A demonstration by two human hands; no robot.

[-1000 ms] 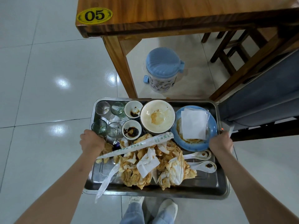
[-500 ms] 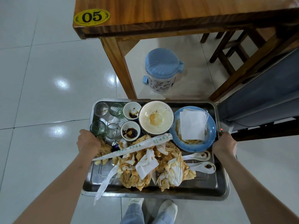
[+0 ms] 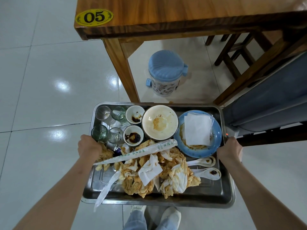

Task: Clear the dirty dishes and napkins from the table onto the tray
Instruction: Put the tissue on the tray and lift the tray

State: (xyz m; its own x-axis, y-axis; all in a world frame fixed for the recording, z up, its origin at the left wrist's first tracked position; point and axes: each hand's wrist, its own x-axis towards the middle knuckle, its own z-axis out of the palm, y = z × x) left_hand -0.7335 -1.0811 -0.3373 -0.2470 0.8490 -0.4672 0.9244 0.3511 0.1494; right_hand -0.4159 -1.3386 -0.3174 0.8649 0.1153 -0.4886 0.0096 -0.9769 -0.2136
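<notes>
Below the tabletop (image 3: pixel 182 12) edge, you're carrying the loaded tray (image 3: pixel 157 199), left hand (image 3: pixel 88 146) & right hand (image 3: pixel 230 151) both clenched on its rims. Tray's drifting back vs. a sec ago; dishes & napkins (image 3: pixel 159 171) are all aboard, so clearing's looking done.

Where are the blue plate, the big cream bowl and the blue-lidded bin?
blue plate (image 3: pixel 218 133): head view, bare right rim.
big cream bowl (image 3: pixel 167 118): head view, inner wall.
blue-lidded bin (image 3: pixel 165 64): head view, lid top.

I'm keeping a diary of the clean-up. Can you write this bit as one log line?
stage: carrying | left hand: grips tray left rim | right hand: grips right rim | load: dirty dishes, napkins
</notes>
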